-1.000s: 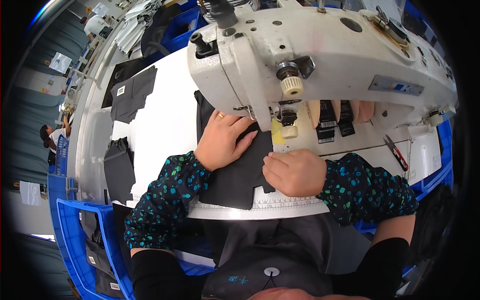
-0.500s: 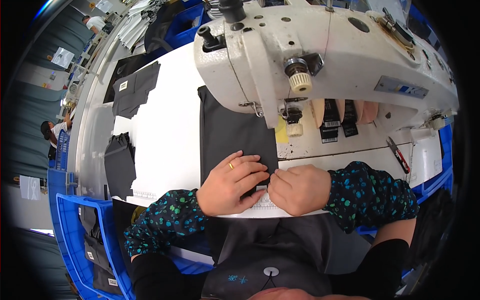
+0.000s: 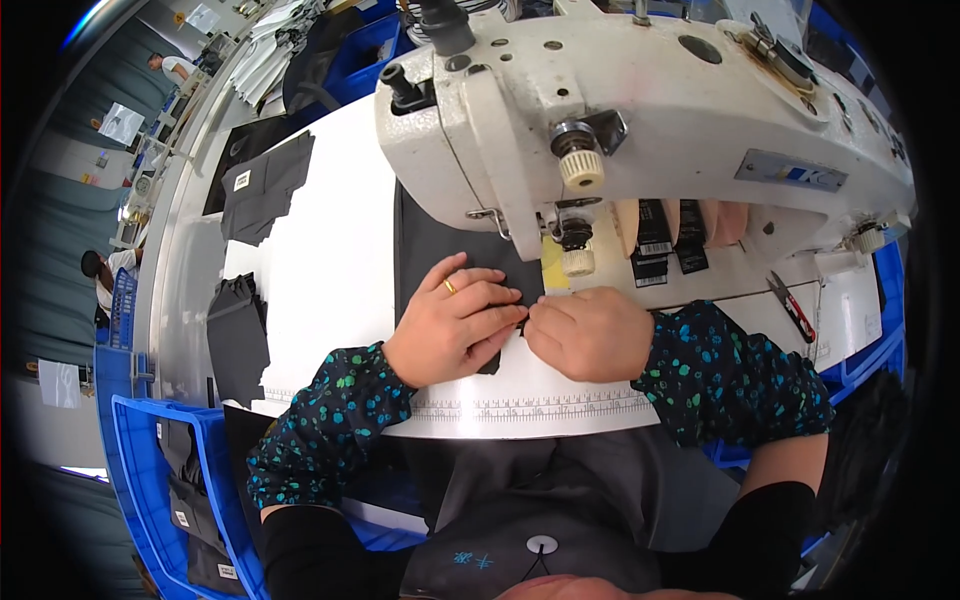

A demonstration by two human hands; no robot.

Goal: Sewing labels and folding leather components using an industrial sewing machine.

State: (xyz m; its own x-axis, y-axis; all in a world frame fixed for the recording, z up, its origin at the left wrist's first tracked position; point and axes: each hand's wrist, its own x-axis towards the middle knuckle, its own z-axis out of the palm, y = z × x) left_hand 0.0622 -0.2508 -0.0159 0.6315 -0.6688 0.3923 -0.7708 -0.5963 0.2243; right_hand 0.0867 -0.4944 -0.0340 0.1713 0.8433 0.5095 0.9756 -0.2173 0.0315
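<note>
My left hand [image 3: 452, 325] rests on a dark grey fabric piece [image 3: 435, 225] left of the presser foot, curved fingers and thumb gathered on its edge. Beside it, my right hand [image 3: 585, 330] has its fingers curled closed on the same edge, near my left fingertips. The fabric lies on the white table [image 3: 340, 240] and runs under the head of the white sewing machine [image 3: 670, 120]; part of it is hidden by the hands and machine. A yellow patch [image 3: 555, 265] shows by the presser foot.
Scissors [image 3: 792, 306] lie at right, near black labels [image 3: 652, 240] on pink pieces. Grey fabric stacks [image 3: 237, 340] sit at left. A blue bin [image 3: 205, 430] of pieces stands at lower left. Two other people [image 3: 175, 70] work along the far left.
My left hand came down toward the front edge, then both hands moved back toward the machine. The fabric's near end has shifted away from the front edge, uncovering more of the ruler strip.
</note>
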